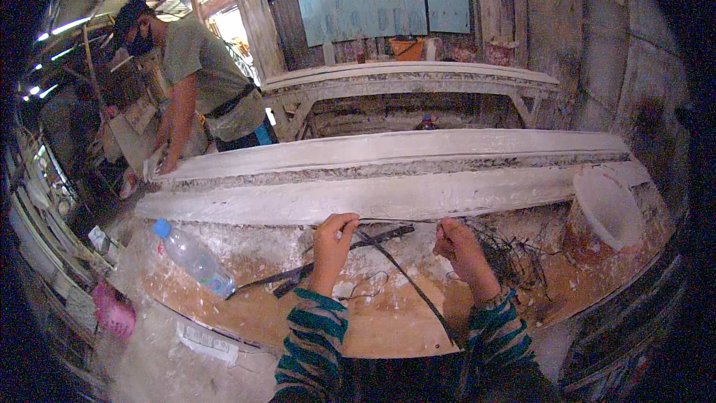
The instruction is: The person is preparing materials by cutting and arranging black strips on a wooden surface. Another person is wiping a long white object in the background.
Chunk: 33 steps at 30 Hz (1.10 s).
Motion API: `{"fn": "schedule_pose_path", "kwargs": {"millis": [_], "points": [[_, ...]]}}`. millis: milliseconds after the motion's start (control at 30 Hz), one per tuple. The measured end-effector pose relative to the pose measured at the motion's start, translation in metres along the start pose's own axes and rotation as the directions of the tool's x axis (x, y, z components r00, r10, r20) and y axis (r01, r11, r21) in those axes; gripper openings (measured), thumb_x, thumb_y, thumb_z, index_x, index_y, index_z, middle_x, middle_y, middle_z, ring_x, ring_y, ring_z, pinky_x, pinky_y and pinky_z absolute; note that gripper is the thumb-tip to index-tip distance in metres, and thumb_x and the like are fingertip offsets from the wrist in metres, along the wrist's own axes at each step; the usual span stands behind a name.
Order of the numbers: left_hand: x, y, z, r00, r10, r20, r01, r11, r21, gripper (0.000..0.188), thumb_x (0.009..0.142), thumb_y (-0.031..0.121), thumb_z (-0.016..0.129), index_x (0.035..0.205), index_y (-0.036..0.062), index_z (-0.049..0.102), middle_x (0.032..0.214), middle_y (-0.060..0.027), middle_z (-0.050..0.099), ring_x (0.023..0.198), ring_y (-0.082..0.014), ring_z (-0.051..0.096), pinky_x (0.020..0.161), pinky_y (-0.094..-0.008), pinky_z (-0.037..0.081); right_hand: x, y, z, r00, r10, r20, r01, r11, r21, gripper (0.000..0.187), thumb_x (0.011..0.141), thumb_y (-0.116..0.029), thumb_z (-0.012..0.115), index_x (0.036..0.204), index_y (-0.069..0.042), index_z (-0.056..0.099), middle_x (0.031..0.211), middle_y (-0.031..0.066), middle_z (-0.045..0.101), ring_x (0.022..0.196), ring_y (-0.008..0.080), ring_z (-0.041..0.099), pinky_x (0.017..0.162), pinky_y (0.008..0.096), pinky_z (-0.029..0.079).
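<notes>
A thin dark strip (397, 220) runs nearly level between my two hands, in front of the white-coated board. My left hand (333, 248) pinches its left end between thumb and fingers. At the other end, my right hand (464, 252) is closed on it with the fingers curled in. Below them a flat black strip (410, 280) slants toward the near edge of the worktable (388, 322). It crosses another black strip (287, 276) that lies toward the bottle. A tangle of dark strands (518, 265) rests just right of my right hand.
A clear bottle with a blue cap (195, 257) lies at the left. A whitish bucket (608, 205) stands at the right. Long white-coated boards (358, 195) span the table's far side. Beyond their left end a person (198, 78) leans over, hands on the board. A bench (425, 78) stands behind.
</notes>
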State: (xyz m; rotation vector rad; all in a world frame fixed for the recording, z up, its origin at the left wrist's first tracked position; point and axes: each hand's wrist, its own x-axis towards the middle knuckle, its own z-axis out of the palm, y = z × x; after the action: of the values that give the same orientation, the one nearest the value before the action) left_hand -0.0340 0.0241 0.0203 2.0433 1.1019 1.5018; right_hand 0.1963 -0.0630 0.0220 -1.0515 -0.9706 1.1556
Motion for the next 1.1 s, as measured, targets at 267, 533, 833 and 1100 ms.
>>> {"fn": "schedule_pose_path", "kwargs": {"millis": [267,533,833,1100], "points": [[-0.001,-0.004,-0.002,0.993,0.102,0.066,-0.102,0.995,0.001,0.012,0.076,0.008,0.059,0.086,0.0040,0.064,0.080,-0.0101,0.061,0.073,-0.0215,0.059,0.066,-0.0283,0.045,0.006,-0.008,-0.019,0.983,-0.185,0.002,0.156,0.835,0.528,0.020,0.088,-0.029,0.045,0.083,-0.011,0.050,0.053,-0.0037,0.039,0.048,0.0092,0.039,0.060,0.0279,0.040],[-0.004,-0.007,0.000,0.981,-0.082,0.174,0.076,0.996,0.040,0.015,0.076,0.009,0.057,0.089,0.0034,0.064,0.084,-0.0098,0.063,0.079,-0.0192,0.060,0.071,-0.0272,0.045,0.004,-0.018,-0.027,0.934,-0.356,-0.009,0.257,0.656,0.709,0.018,0.088,-0.022,0.046,0.101,-0.010,0.050,0.068,-0.0023,0.051,0.059,0.0125,0.050,0.070,0.0303,0.044],[-0.006,-0.010,0.001,0.972,-0.152,0.179,0.138,0.987,0.084,0.019,0.078,0.014,0.057,0.094,0.0043,0.062,0.085,-0.0088,0.064,0.079,-0.0178,0.061,0.071,-0.0273,0.046,-0.004,-0.017,-0.023,0.893,-0.449,0.037,0.274,0.605,0.748,0.026,0.084,-0.019,0.052,0.109,-0.012,0.047,0.079,-0.0001,0.059,0.070,0.0165,0.056,0.076,0.0349,0.043],[-0.009,-0.015,0.015,0.940,-0.225,0.257,0.312,0.872,-0.377,0.018,0.079,0.012,0.057,0.092,-0.0008,0.059,0.083,-0.0094,0.063,0.077,-0.0176,0.061,0.067,-0.0294,0.048,-0.006,-0.014,-0.030,0.909,-0.412,0.058,0.209,0.574,0.792,0.031,0.081,-0.018,0.057,0.110,-0.017,0.047,0.083,0.0001,0.062,0.069,0.0171,0.058,0.084,0.0408,0.041]]}}
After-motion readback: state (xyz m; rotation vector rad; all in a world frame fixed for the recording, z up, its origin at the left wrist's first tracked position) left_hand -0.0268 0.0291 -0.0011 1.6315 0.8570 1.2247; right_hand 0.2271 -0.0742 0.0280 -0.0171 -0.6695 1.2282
